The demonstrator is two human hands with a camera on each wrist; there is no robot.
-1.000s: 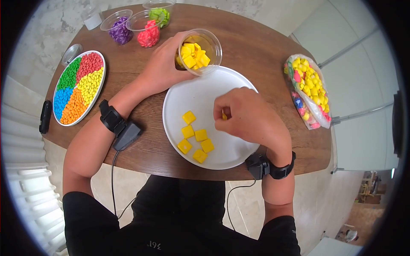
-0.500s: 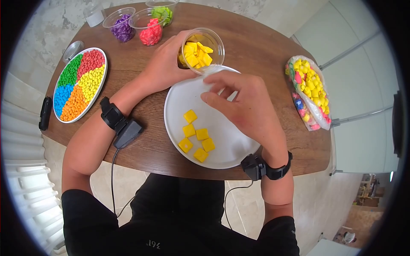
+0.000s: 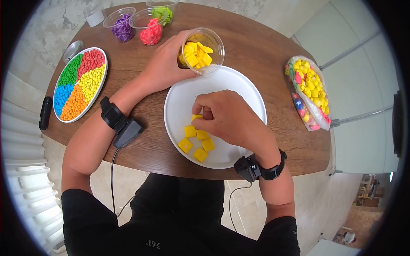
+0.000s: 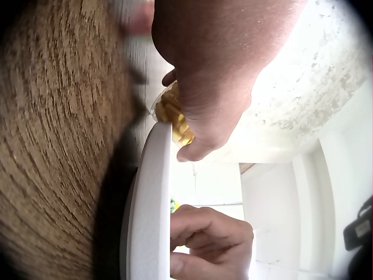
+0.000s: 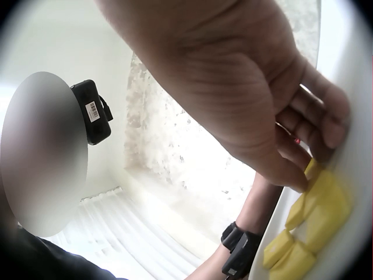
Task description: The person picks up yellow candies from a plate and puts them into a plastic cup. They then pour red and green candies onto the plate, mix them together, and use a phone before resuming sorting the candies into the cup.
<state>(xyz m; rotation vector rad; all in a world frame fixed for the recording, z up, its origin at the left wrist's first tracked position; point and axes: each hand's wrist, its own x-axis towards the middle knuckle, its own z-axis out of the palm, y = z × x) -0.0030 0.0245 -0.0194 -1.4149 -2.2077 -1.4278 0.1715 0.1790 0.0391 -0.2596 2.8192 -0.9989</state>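
Observation:
A clear cup point(image 3: 202, 50) of yellow square pieces is gripped in my left hand point(image 3: 164, 64), tilted over the far edge of the white plate point(image 3: 243, 98). On the plate, my right hand point(image 3: 237, 117) pinches a yellow square point(image 3: 197, 116) between thumb and finger; the fingers partly cover it. Several more squares, one of them a yellow square point(image 3: 200, 154), lie just nearer the body. In the right wrist view, the thumb and fingers of the right hand point(image 5: 250, 99) meet at the top yellow piece point(image 5: 313, 169).
An oval plate of sorted coloured candies point(image 3: 76, 93) is at the left. Purple point(image 3: 122, 30), red point(image 3: 150, 33) and green point(image 3: 162, 15) pieces stand in cups at the back left. At the right lies a bag of colourful pieces point(image 3: 311, 87).
My right hand has moved from beside the cup down and left to the plate's squares, and its fingers have closed on the top one, which sits slightly further right. The left hand has barely moved.

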